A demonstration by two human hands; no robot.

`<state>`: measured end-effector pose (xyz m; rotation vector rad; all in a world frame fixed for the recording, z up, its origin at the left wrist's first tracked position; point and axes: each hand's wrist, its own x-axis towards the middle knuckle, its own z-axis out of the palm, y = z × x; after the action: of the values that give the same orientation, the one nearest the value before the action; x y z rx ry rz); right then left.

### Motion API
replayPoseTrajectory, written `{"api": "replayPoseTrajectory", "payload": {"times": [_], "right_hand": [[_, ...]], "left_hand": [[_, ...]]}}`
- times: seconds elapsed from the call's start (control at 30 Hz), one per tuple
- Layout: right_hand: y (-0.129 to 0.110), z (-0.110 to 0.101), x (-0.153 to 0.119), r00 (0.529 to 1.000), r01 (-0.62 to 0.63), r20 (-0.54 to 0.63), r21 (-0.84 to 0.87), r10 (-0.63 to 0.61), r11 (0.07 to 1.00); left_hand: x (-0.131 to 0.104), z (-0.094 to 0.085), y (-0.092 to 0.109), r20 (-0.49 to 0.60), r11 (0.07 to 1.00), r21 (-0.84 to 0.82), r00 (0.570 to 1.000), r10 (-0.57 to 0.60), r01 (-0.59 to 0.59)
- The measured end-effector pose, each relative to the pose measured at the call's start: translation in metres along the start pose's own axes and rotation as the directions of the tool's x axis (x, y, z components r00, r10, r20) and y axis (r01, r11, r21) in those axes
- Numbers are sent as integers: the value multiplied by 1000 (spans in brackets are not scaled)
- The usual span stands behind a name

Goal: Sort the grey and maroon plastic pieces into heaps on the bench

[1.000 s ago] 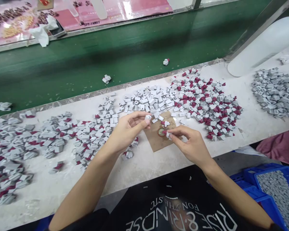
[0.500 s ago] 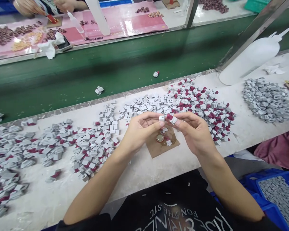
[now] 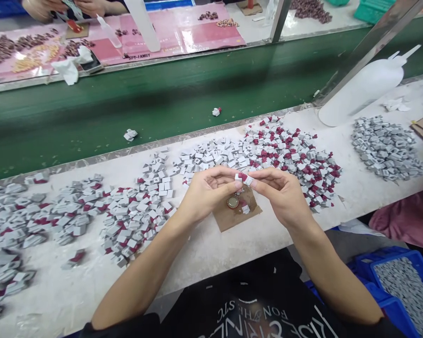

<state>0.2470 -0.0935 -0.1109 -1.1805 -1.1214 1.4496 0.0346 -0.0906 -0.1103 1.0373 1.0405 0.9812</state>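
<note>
Between my hands, over the worktable, two small plastic pieces meet end to end. My left hand (image 3: 208, 195) pinches a light grey block (image 3: 238, 177) between thumb and fingertips. In a pinch of thumb and fingers, my right hand (image 3: 285, 195) has a grey and dark-red piece (image 3: 247, 180), its red end against the grey block. Whether the two are joined I cannot tell. Below them lies a brown cardboard square (image 3: 227, 223) bearing a round dish (image 3: 232, 202) and a loose light grey piece (image 3: 246, 209).
Grey-and-red pieces are heaped on the left (image 3: 134, 220) and right (image 3: 296, 159); a plain grey pile (image 3: 386, 145) lies farther right. A white squeeze bottle (image 3: 363, 91) leans by a metal post. Beyond runs a green conveyor (image 3: 176, 103); across it, another person's hands (image 3: 91, 7) work.
My hands have drawn together, and the red end, apart from the grey block before, now meets it. Pieces on the green conveyor have shifted left.
</note>
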Motion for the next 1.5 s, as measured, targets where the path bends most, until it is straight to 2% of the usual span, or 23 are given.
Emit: {"api": "replayPoseTrajectory", "payload": {"times": [0.13,0.23,0.3,0.37,0.43,0.5,0.57,0.6,0.67,0.73,0.83,0.9,1.0,1.1,1.2,1.3,1.4,1.43,1.5], "right_hand": [[-5,-1,3,996,-31,84,-2,31,1000],[-9,0,15,984,-42,170,-36,48,998],[-11,4,35,966,-28,255,-93,51,995],[-11,13,66,955,45,296,-184,12,982],[-10,29,108,967,159,241,-330,-80,930],[-8,54,154,977,213,144,-543,-160,812],[-4,84,194,979,205,148,-736,-142,645],[-2,98,210,980,198,148,-759,-132,620],[2,123,233,982,188,158,-777,-103,601],[6,137,247,982,185,170,-764,-83,618],[7,135,255,975,212,205,-712,-90,669],[6,120,253,967,238,229,-651,-112,721],[3,86,237,967,237,212,-553,-140,799],[-2,49,207,976,208,152,-475,-153,855],[-8,16,166,981,186,119,-383,-151,905],[-12,-11,123,981,187,97,-259,-167,947],[-11,-34,83,989,145,3,-213,-147,966],[-9,-40,70,993,108,-30,-209,-117,972],[-5,-48,45,997,30,-66,-208,-45,978]], "left_hand": [[0,-4,6,22,998,70,1000,6,-7],[4,-13,10,23,995,97,1000,1,-3],[9,-24,12,-5,996,93,1000,6,-5],[15,-40,15,-119,993,109,991,56,-43],[22,-58,17,-298,978,185,943,152,-99],[29,-75,18,-443,954,274,865,233,-117],[37,-87,18,-521,946,311,815,253,-95],[41,-91,17,-541,947,311,804,246,-81],[51,-97,15,-563,950,309,798,216,-39],[64,-102,14,-576,947,320,797,182,15],[91,-113,15,-599,935,346,786,153,82],[114,-119,16,-613,923,365,778,139,122],[152,-121,14,-609,896,403,786,110,187],[184,-112,10,-572,858,460,816,89,229],[199,-102,10,-537,812,525,839,82,257],[192,-97,16,-520,759,591,848,99,274],[162,-95,23,-482,696,678,857,181,234],[148,-93,24,-424,654,733,878,224,188],[116,-87,22,-231,533,845,931,283,48]]}}
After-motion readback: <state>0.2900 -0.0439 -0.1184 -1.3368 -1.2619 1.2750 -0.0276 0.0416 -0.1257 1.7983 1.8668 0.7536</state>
